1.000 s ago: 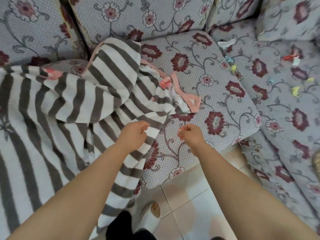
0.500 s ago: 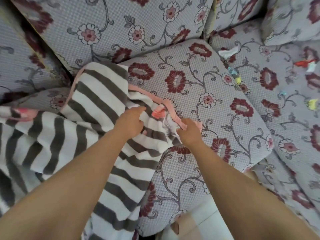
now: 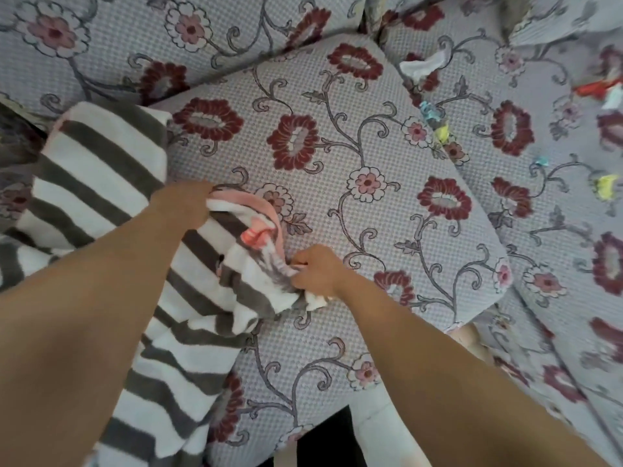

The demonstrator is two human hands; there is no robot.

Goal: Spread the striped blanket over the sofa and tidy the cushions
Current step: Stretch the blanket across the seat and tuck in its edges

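Your left hand point(image 3: 183, 205) is closed on the grey-and-white striped fleece blanket with pink edging point(image 3: 101, 183), gripping a fold near the pink trim; the fingers are mostly hidden under the cloth. Your right hand point(image 3: 315, 271) is closed too, pinching a bunched corner of the same blanket, with a bit of white fabric poking out below the fist. Both hands sit over the seat, near each other, the left a little farther back.

The blanket lies heaped on the left part of the grey sofa seat cushion with dark red flowers and vine pattern point(image 3: 354, 163). It is crumpled, with one flap raised toward the matching floral back cushion point(image 3: 135, 35), and the rest trails down over the front edge of the seat at lower left. Most of the seat cushion to the right is bare.

On the neighbouring floral seat section point(image 3: 556, 203) at right, small bright scraps are scattered: a white scrap point(image 3: 423, 64), a red one point(image 3: 593, 89), a yellow one point(image 3: 606, 185). What they are is unclear.
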